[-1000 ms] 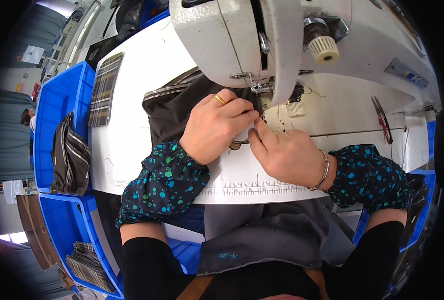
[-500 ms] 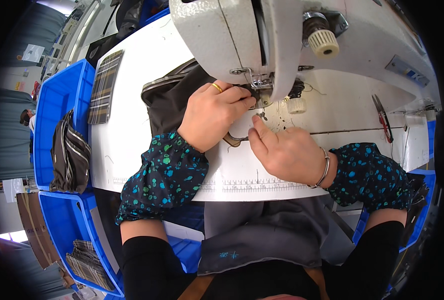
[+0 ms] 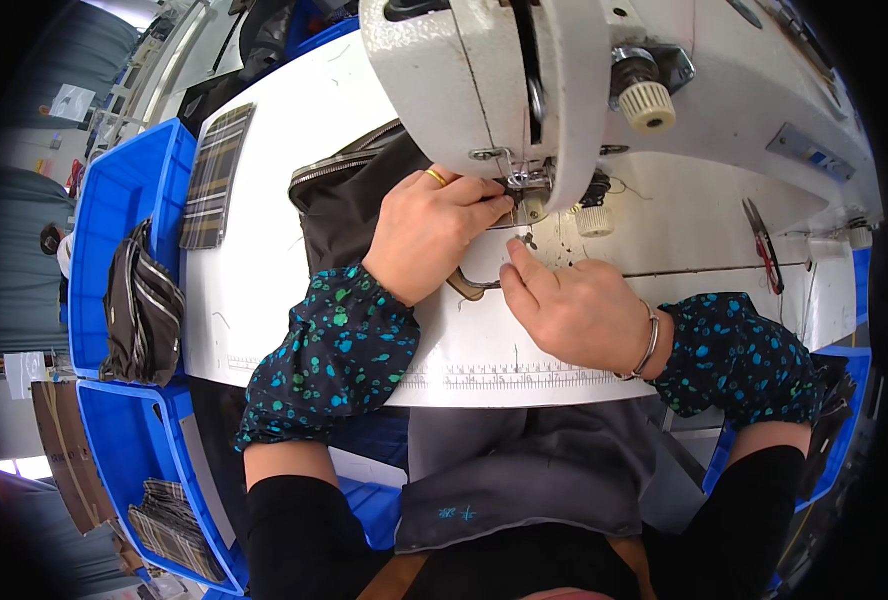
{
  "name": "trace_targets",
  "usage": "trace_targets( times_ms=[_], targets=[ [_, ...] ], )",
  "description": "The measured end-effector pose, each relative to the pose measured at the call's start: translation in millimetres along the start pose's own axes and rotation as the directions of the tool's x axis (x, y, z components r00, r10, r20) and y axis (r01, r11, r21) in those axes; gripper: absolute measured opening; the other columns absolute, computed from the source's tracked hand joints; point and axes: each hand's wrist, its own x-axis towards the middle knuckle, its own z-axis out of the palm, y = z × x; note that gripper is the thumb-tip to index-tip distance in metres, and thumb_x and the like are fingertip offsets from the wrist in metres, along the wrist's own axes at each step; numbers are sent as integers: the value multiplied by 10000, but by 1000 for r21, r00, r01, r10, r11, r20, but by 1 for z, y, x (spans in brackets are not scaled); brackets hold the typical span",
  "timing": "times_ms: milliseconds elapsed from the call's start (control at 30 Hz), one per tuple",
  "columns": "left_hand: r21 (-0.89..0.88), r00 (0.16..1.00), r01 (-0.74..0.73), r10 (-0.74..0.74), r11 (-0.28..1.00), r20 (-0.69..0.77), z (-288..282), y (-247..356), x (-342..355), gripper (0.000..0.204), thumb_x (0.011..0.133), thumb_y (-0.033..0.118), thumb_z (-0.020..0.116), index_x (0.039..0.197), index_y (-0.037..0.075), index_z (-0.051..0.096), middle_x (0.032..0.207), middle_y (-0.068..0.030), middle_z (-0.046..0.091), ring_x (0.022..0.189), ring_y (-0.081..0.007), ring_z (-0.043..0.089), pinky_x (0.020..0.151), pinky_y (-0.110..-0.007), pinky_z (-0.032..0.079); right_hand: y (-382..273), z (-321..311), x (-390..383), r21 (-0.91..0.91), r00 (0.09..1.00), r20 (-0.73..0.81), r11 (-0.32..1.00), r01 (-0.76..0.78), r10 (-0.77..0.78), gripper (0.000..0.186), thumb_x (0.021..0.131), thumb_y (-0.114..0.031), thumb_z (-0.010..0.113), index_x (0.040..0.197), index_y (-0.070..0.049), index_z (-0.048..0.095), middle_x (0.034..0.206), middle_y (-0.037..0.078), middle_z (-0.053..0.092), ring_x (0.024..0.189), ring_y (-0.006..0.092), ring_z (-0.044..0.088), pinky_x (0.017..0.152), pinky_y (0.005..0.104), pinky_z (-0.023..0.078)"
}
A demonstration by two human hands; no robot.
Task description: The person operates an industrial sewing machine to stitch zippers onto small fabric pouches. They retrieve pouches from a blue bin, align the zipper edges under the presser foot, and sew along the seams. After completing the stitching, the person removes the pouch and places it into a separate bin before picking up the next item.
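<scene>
A dark fabric pouch with a metal zipper lies at the left of the sewing machine's presser foot. My left hand, with a ring on it, is closed over the pouch's edge, fingertips pressed together right beside the foot. My right hand is closed with its index finger stretched toward the needle area. Its lower fingers meet the end of a thin dark strip, which curves over from a tan-edged piece under my left wrist. The fabric beneath the left fingers is hidden.
The sewing machine head stands over the far side of the white table. Thread snips lie at the right. A plaid fabric piece rests far left, beside blue bins holding zippered and plaid pieces. A ruler strip runs along the near edge.
The whole view has shifted slightly, with the machine and pouch appearing a little farther right. Both hands keep nearly the same pose by the presser foot.
</scene>
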Motion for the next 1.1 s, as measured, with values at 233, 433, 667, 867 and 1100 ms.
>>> trace_targets(
  times_ms=[233, 433, 667, 867, 1100],
  targets=[
    [21, 1000, -1, 1, 1000, -21, 2, -2, 1, 252, 788, 151, 703, 1006, 135, 828, 1044, 26, 764, 1007, -188, 696, 813, -332, 569, 0, 1, -1, -7, 1000, 9, 1000, -7, 7, 277, 800, -130, 668, 992, 65, 711, 1105, 340, 728, 511, 149, 647, 482, 298, 522],
    [37, 1000, 10, -10, 999, -13, -6, -6, 0, 317, 794, 116, 729, 1085, 184, 834, 1090, 23, 714, 1016, -208, 688, 770, -348, 589, 1, 2, -2, 7, 1000, -27, 1000, 0, 0, 278, 795, -132, 675, 989, 64, 714, 1101, 342, 727, 508, 157, 647, 478, 296, 518],
    [-1, 944, 118, -112, 993, 311, -40, -6, 2, 392, 863, 47, 677, 1210, 182, 799, 1032, -43, 696, 899, -268, 705, 721, -377, 583, 1, 5, -3, 52, 999, -34, 998, -25, 27, 268, 779, -169, 711, 967, 23, 722, 1094, 244, 727, 569, 162, 653, 514, 303, 518],
    [-399, 900, 244, -54, 884, 432, -43, 4, 14, 378, 867, 20, 720, 1244, -9, 719, 1025, -219, 721, 884, -405, 703, 821, -422, 557, 3, 3, 2, -18, 992, -123, 1000, 21, -23, 247, 739, -211, 722, 925, -47, 727, 978, 97, 679, 599, 146, 620, 528, 293, 499],
    [-345, 859, 468, -327, 814, 394, -35, 39, 7, 344, 879, 92, 690, 1210, 1, 707, 1049, -210, 722, 891, -409, 709, 789, -470, 576, 0, 11, 1, -62, 983, -112, 989, 136, -143, 174, 752, -220, 690, 810, -58, 714, 755, 65, 600, 559, 132, 572, 478, 280, 423]
  ],
)
